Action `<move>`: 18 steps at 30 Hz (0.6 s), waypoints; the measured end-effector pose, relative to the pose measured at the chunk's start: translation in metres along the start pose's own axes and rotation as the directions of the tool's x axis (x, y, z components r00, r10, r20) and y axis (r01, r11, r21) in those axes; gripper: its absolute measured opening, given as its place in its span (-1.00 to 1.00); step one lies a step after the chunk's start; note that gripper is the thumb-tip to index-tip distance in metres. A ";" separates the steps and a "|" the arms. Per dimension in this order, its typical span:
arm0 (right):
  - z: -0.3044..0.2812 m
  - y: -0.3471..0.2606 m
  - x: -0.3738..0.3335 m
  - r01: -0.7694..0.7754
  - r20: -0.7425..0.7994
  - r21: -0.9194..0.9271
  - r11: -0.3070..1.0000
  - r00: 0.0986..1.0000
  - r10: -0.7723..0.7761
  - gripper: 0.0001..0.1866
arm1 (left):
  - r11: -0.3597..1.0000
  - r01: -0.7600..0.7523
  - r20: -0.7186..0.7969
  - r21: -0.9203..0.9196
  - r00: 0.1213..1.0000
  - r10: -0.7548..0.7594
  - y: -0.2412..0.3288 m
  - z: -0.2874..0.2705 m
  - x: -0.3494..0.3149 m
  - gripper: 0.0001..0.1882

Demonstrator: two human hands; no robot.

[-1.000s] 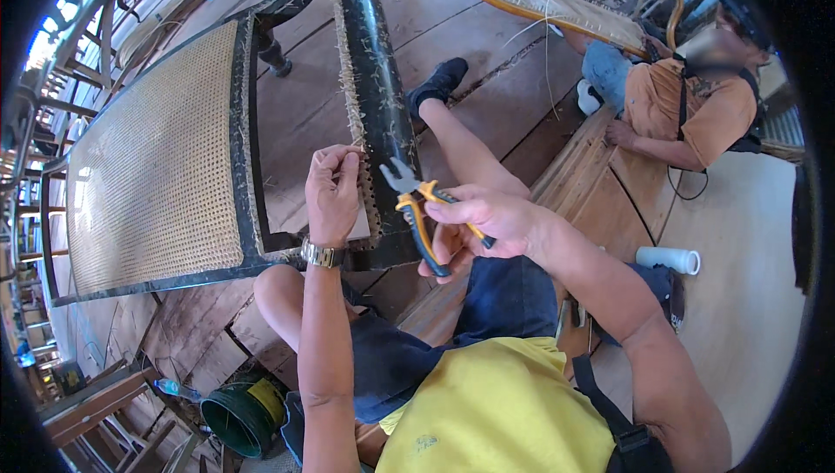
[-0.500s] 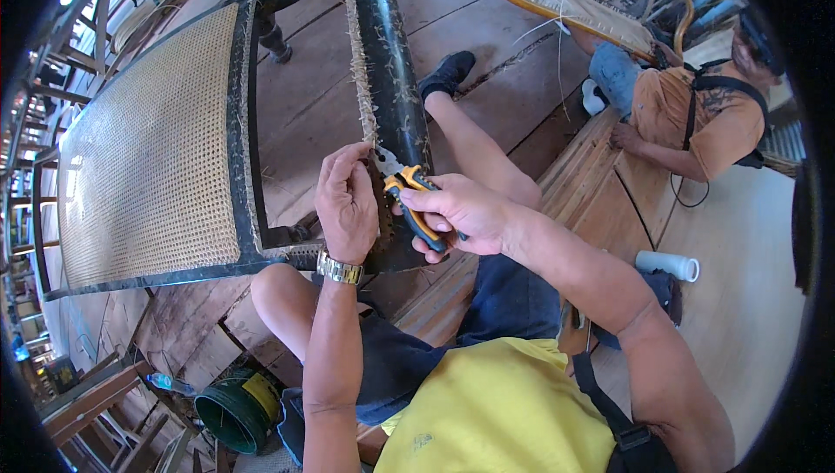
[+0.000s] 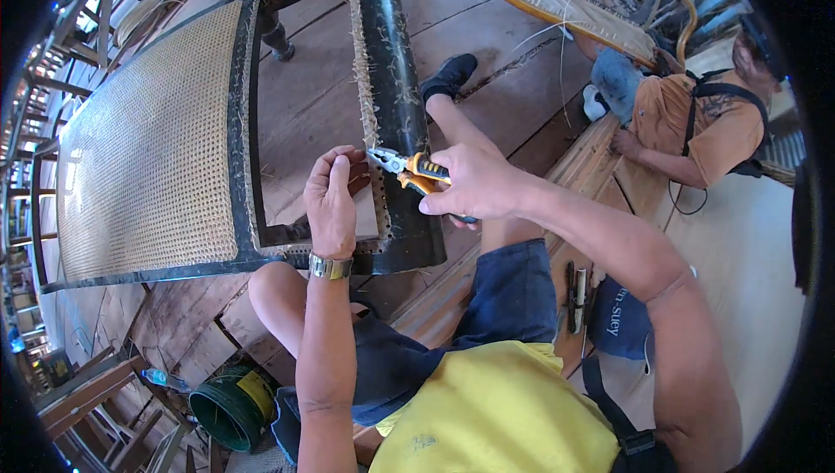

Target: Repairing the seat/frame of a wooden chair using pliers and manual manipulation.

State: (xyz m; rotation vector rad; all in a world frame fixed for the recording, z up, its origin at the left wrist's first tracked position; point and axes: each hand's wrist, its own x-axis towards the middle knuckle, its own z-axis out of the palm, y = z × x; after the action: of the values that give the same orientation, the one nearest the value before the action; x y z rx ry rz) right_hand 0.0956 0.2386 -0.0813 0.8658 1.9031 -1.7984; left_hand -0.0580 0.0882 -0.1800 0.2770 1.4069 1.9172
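Observation:
My right hand point(image 3: 478, 181) is closed round a pair of pliers point(image 3: 420, 173) with yellow and black handles. The metal jaws point left, at the frayed cane edge point(image 3: 364, 81) along the dark chair frame point(image 3: 391, 46). Just left of the jaws is my left hand point(image 3: 332, 203), its fingers bent together at the frame's inner edge. Whether a strand lies between those fingers is too small to tell. Bare holes run along the frame's inner edge below the jaws. A woven cane panel point(image 3: 152, 142) fills the frame's left part.
A person in an orange shirt point(image 3: 670, 120) sits at the right, near another chair frame point(image 3: 565, 3). A green bucket point(image 3: 230, 412) stands at lower left. Hand tools point(image 3: 576, 299) and a dark blue cloth item point(image 3: 619, 321) lie beside my right arm.
The pliers have swung from upright to nearly level, with my right hand moving up and right. My left hand has shifted slightly left and down, uncovering the holes.

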 end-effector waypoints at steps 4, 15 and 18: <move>0.004 0.007 -0.003 0.240 -0.161 -0.571 0.785 0.905 -0.393 -0.81 | 0.994 0.080 -0.081 -0.078 0.993 -0.086 -0.003 -0.005 0.002 -0.75; 0.043 -0.018 -0.016 0.637 -0.306 0.099 0.764 0.750 -0.586 -0.78 | 0.999 0.029 -0.062 0.042 0.998 -0.026 0.008 -0.008 0.003 -0.65; 0.035 0.001 -0.054 0.431 -0.239 0.343 0.834 0.899 -0.366 -0.72 | 0.951 -0.136 0.083 0.279 0.990 0.117 0.012 0.013 0.001 -0.41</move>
State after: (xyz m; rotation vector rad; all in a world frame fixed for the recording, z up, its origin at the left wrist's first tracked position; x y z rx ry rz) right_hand 0.1315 0.1950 -0.0505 0.7976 1.9709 -2.4955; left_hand -0.0560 0.0970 -0.1643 0.5746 1.6544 1.7848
